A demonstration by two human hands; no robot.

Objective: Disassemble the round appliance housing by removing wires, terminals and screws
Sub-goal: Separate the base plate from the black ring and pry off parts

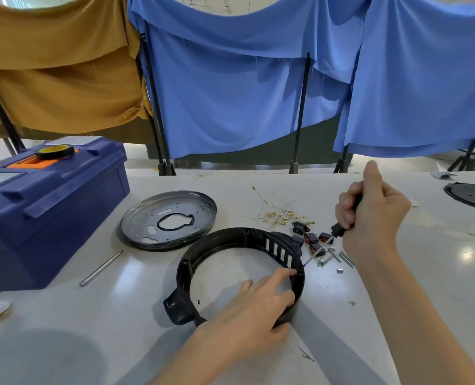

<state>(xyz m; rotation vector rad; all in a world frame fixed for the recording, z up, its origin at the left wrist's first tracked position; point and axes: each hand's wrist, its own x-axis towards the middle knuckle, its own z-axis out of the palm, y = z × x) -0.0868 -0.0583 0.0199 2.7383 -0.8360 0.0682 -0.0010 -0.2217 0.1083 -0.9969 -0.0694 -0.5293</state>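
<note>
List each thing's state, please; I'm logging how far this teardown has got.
Ring housing: flat on table, empty inside, wall gripped by left hand.
Screwdriver: gripped by right hand, tip at housing's outer wall.
Metal plate: detached, rim up.
Switches: removed, beside housing.
Wires: loose pile.
Screws: out, scattered.
Toolbox: lid closed.

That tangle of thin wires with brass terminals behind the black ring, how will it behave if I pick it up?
The wire bundle will probably be floppy and light: its strands are thin and lie in loose curls. Lifting one strand would likely drag others, since they look tangled. Its terminals may snag the switches beside it.
</note>
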